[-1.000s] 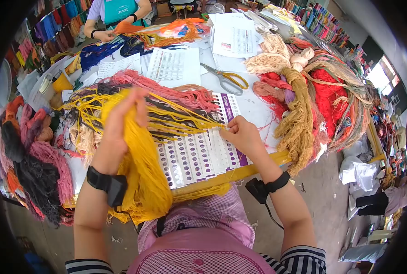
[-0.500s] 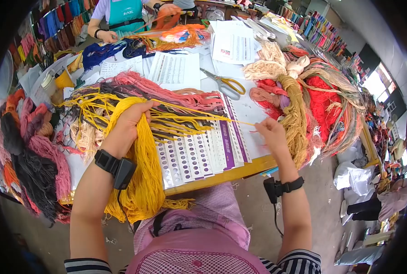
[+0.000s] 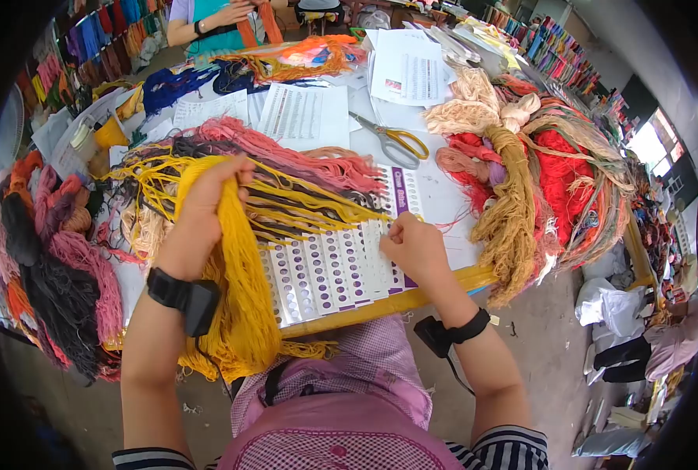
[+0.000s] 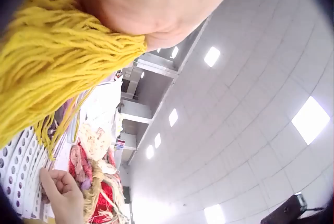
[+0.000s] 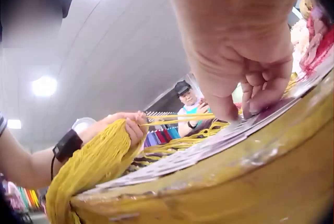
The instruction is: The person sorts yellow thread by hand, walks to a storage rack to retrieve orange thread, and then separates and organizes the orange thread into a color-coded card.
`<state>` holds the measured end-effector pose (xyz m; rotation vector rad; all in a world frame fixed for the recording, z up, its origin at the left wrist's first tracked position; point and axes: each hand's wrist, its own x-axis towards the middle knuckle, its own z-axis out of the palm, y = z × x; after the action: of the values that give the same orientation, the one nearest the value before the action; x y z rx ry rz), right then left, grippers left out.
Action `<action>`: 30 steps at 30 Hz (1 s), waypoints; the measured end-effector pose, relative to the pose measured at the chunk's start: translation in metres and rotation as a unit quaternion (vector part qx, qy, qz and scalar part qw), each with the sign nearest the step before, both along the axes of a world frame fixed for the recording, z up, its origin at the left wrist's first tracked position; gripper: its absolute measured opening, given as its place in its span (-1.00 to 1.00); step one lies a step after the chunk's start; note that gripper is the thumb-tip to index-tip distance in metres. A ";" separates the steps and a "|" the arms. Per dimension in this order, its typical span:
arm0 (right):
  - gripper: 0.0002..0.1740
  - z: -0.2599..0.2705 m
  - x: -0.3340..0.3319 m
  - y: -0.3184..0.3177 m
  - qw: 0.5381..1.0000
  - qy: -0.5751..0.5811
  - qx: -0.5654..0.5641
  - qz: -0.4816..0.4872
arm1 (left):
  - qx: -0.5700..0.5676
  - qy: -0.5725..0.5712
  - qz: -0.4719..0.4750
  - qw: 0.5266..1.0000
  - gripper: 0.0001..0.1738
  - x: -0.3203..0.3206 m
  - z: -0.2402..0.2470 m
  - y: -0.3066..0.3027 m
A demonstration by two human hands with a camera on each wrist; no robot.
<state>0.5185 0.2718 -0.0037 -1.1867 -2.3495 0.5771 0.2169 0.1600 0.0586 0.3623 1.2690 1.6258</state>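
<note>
Yellow skein (image 3: pixel 247 282), gripped by left hand (image 3: pixel 208 202), is held at nine o'clock of punched cards (image 3: pixel 321 270), pinched by right hand (image 3: pixel 418 247) at two — threading apparently under way, a strand (image 5: pixel 180 116) next needing to be drawn through.

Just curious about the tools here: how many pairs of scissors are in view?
1. The pair of scissors lies on the table, beyond the right hand and beside a printed sheet. Others may be hidden.

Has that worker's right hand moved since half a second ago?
Yes, leftward: in the head view, the right hand was to the right of the resting scissors; now it is below their handles.
</note>
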 end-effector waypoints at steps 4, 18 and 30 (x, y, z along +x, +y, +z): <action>-0.77 0.000 -0.001 0.002 0.999 0.009 -0.020 -0.024 | 0.128 -0.038 0.062 0.989 -0.88 -0.033 0.008 -0.024; -0.74 0.011 0.014 0.028 0.991 0.051 0.116 0.046 | 0.150 0.249 0.245 0.925 -0.67 -0.142 0.015 -0.131; -0.77 0.037 0.049 0.094 0.930 0.316 -0.174 -0.062 | 0.051 0.164 0.077 0.982 -0.56 0.004 0.053 -0.123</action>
<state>0.5673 0.3663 0.0329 -1.0678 -1.6542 1.1683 0.2208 0.0368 0.1118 0.6281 1.4923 1.8192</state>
